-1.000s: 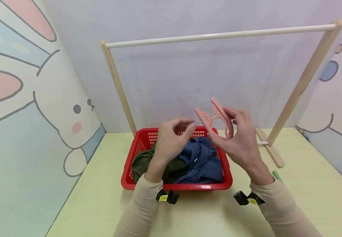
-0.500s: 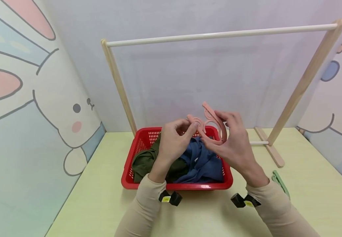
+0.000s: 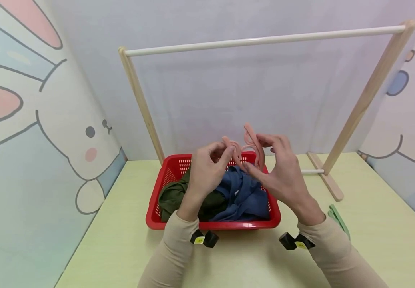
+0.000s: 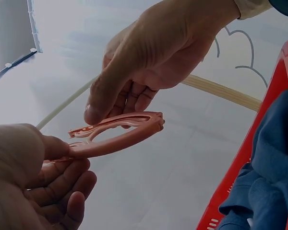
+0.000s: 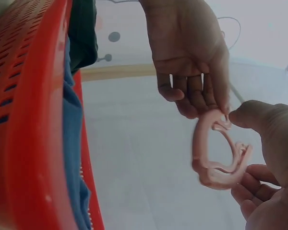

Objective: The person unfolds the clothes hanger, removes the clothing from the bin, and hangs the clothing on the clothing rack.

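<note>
Pink folding hanger point(image 3: 260, 156), up near the red basket point(image 3: 212, 226), looks only part-unfolded; left hand point(image 3: 207, 166) pinches one arm; right hand point(image 3: 284, 170), thumb and fingers wide apart, holds the rest; garments point(image 3: 245, 196) lie basketed.

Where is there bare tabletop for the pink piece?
Bare tabletop lies left of the red basket, to the rabbit wall, and in front, between the sleeves. The right is busier: a green piece and rack foot. Green cloth and blue cloth crowd the basket.
</note>
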`<state>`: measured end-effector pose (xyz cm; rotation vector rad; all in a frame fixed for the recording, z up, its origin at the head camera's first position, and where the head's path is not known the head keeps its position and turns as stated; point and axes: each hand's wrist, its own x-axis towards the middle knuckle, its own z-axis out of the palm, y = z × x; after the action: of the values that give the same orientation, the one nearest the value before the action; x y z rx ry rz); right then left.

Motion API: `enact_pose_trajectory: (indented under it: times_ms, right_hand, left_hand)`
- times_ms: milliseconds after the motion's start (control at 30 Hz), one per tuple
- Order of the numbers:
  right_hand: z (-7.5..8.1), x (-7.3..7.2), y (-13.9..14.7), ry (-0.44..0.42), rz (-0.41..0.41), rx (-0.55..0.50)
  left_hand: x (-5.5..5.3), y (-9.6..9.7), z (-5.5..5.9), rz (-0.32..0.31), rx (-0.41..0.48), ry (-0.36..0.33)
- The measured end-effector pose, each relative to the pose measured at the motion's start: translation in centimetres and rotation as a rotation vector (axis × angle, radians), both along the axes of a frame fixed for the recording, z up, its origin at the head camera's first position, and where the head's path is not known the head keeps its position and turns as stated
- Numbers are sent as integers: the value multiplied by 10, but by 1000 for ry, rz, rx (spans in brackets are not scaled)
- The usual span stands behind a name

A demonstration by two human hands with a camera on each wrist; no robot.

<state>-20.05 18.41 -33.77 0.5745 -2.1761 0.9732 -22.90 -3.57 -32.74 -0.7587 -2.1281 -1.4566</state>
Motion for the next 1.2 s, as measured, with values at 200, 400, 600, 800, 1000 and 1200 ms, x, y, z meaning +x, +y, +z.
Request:
enact_pose_trajectory:
  times_ms: [200, 400, 600, 800, 1000, 1200]
  right_hand:
    - [10, 3, 12, -48, 22, -81]
    - [21, 8, 26, -187, 79, -187]
    - [24, 9, 33, -263, 154, -204]
    - [24, 6, 31, -297, 165, -133]
    - [23, 7, 32, -317, 140, -101]
    - [25, 7, 32, -318, 134, -82]
  left_hand:
    - [-1, -2, 2, -21, -47, -4]
    - [-1, 0, 1, -77, -102, 8]
    - [1, 2, 2, -130, -164, 10]
    - [3, 1, 2, -172, -211, -1]
    - [4, 2, 3, -212, -243, -17]
    - [4, 0, 4, -208, -243, -13]
